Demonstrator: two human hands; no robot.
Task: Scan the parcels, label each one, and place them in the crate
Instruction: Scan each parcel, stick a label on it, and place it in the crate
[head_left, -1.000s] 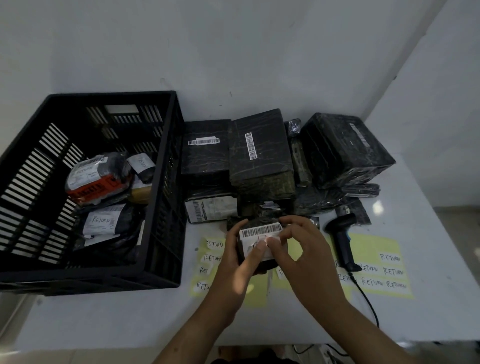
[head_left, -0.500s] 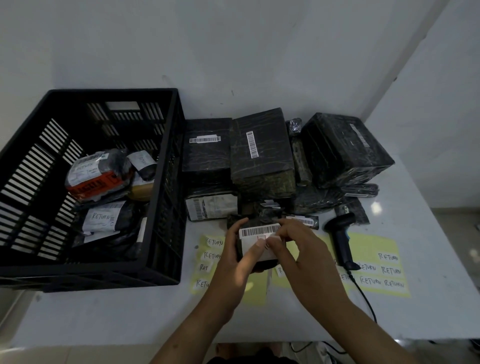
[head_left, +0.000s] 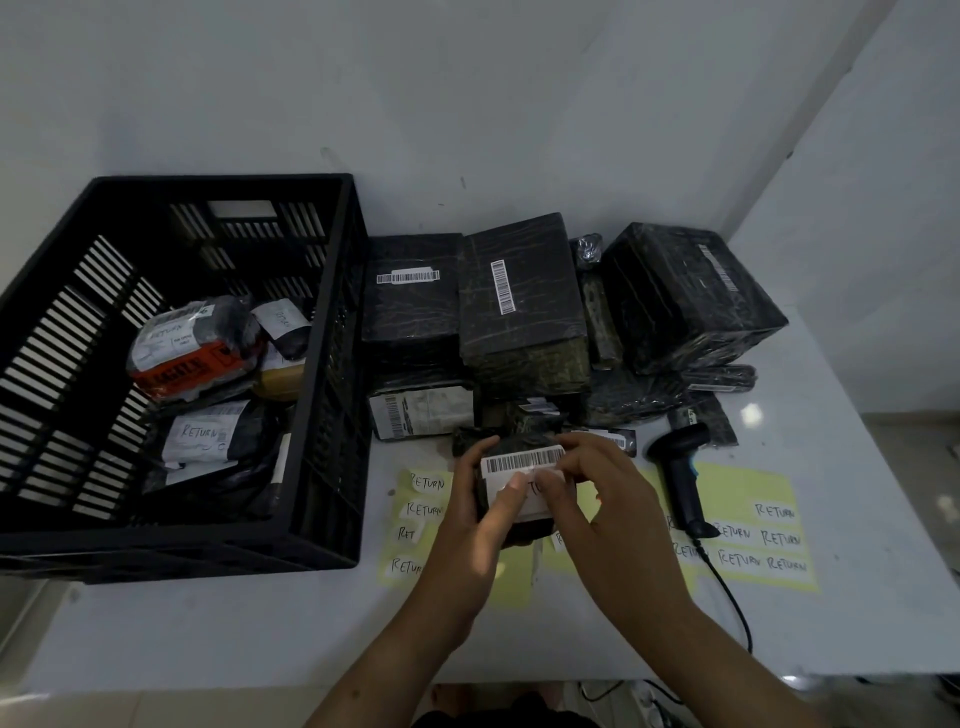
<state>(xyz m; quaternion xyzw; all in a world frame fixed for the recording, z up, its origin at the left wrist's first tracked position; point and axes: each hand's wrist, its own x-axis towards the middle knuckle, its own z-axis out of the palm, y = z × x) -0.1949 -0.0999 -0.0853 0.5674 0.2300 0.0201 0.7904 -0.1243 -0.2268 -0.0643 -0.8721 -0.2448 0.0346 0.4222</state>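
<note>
Grip of the left hand (head_left: 467, 525) curls round the black parcel (head_left: 519, 446); right hand (head_left: 608, 499) pinches a label (head_left: 531, 512) onto it.

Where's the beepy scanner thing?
In the head view, the black scanner lies just right of the right hand, partly on the yellow label sheet.

A white worktop (head_left: 208, 623) fills the lower half of the frame, backed by a pale wall (head_left: 467, 78) across the top. Tiled floor (head_left: 930, 441) shows at the right edge, and loose cables (head_left: 660, 691) lie at bottom centre.
</note>
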